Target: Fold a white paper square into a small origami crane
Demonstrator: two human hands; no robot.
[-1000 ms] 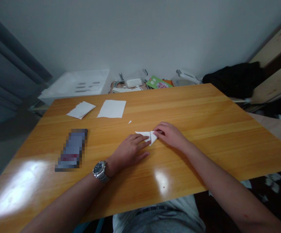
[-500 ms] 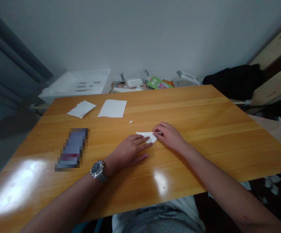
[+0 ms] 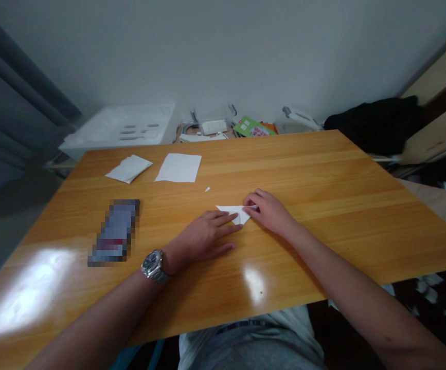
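Observation:
A small folded white paper lies on the wooden table, its long straight edge facing away from me. My left hand, with a metal watch on the wrist, rests palm down with spread fingers, and its fingertips press on the paper's left and near parts. The paper's right corner is pinched between the thumb and fingers of my right hand. Part of the paper is hidden under my fingers.
A square white sheet and a folded white paper lie at the back left, with a tiny scrap nearby. A blurred phone is at the left. Behind the table stand a white foam tray and a green booklet.
The view has tilted down slightly, so the far things sit a little higher. Both hands stay at the paper, with hardly any visible movement of the fingers.

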